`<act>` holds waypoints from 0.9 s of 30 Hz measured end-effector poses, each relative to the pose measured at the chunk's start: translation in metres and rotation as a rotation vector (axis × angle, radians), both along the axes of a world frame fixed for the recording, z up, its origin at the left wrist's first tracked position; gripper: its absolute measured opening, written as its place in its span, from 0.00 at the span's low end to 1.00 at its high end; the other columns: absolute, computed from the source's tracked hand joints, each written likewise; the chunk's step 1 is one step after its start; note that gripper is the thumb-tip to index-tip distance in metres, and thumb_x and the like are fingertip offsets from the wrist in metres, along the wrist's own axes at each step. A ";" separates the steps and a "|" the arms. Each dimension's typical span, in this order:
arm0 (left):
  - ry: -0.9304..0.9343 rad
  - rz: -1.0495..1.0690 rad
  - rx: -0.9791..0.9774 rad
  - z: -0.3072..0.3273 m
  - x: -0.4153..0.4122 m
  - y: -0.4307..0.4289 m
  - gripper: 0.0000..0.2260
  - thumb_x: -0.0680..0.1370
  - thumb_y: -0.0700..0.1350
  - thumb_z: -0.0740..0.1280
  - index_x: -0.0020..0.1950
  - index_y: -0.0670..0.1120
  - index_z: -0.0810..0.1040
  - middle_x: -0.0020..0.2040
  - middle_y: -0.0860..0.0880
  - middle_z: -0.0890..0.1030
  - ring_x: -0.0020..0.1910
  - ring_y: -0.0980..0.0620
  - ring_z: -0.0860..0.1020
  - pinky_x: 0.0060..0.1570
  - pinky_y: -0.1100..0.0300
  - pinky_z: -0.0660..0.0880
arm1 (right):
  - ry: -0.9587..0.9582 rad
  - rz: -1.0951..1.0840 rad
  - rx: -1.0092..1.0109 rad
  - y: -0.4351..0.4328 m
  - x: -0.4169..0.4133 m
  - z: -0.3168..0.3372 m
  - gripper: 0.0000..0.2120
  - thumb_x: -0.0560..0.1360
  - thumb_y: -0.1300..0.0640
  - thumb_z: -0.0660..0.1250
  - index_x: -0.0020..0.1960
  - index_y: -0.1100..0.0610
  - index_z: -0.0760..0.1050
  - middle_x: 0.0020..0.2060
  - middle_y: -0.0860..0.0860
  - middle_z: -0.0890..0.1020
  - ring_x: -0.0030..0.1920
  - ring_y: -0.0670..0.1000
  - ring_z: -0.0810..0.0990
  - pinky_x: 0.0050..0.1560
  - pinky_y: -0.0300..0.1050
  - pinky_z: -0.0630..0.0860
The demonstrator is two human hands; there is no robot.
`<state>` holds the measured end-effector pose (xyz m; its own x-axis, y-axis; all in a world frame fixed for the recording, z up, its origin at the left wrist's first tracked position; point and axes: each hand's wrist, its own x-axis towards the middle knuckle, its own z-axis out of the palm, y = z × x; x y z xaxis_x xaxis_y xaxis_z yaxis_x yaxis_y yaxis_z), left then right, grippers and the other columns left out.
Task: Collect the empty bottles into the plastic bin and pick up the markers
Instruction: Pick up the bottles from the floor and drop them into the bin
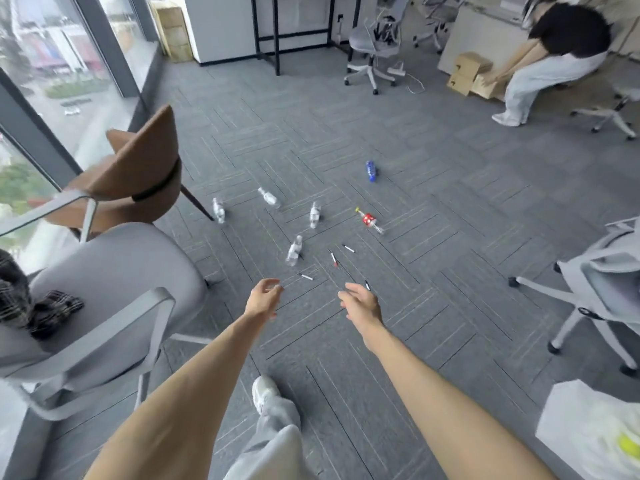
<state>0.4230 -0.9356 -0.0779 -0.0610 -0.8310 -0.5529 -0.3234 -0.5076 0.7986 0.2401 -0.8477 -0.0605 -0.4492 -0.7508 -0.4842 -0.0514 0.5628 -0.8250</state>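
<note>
Several empty bottles lie on the grey carpet ahead of me: clear ones [294, 250], [314, 214], [269, 197], [218, 210], a red-labelled one [370, 221] and a blue one [371, 170]. Several markers lie nearer: one [306, 277] just beyond my left hand, a red-tipped one [333, 258], another [348, 248], and a dark one [367, 285] beside my right hand. My left hand [264, 298] and my right hand [360, 304] reach forward over the floor, fingers loosely apart, holding nothing. No plastic bin is visible.
A grey office chair [114, 292] with a checked cloth stands at my left, a brown chair [138, 174] behind it by the window. Another grey chair [595, 292] and a white plastic bag [588, 431] are at right. A person [550, 53] bends over cardboard boxes at the far right.
</note>
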 end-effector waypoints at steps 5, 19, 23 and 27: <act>0.005 0.029 0.020 0.001 0.001 -0.098 0.15 0.78 0.44 0.61 0.65 0.47 0.74 0.60 0.44 0.79 0.57 0.46 0.78 0.50 0.52 0.77 | 0.015 0.022 0.063 -0.098 -0.011 -0.001 0.20 0.75 0.54 0.68 0.67 0.54 0.75 0.62 0.51 0.80 0.61 0.54 0.80 0.65 0.58 0.74; -0.099 0.032 0.052 -0.023 -0.035 -0.305 0.14 0.79 0.45 0.61 0.64 0.47 0.74 0.61 0.45 0.78 0.56 0.45 0.78 0.46 0.54 0.78 | -0.012 0.010 0.144 -0.315 -0.068 -0.033 0.21 0.74 0.52 0.68 0.67 0.53 0.75 0.60 0.51 0.82 0.60 0.54 0.80 0.64 0.58 0.76; -0.143 0.094 0.078 -0.039 -0.072 -0.357 0.14 0.78 0.46 0.61 0.64 0.46 0.74 0.60 0.45 0.78 0.54 0.46 0.79 0.52 0.50 0.78 | -0.037 0.053 0.157 -0.385 -0.111 -0.053 0.20 0.75 0.52 0.67 0.66 0.53 0.75 0.60 0.52 0.82 0.60 0.54 0.80 0.65 0.58 0.75; -0.185 0.121 0.136 -0.051 -0.117 -0.395 0.17 0.78 0.48 0.61 0.65 0.46 0.72 0.59 0.46 0.78 0.54 0.47 0.78 0.57 0.50 0.77 | -0.051 0.115 0.202 -0.439 -0.157 -0.067 0.20 0.76 0.53 0.67 0.67 0.53 0.75 0.59 0.53 0.82 0.60 0.54 0.80 0.64 0.57 0.76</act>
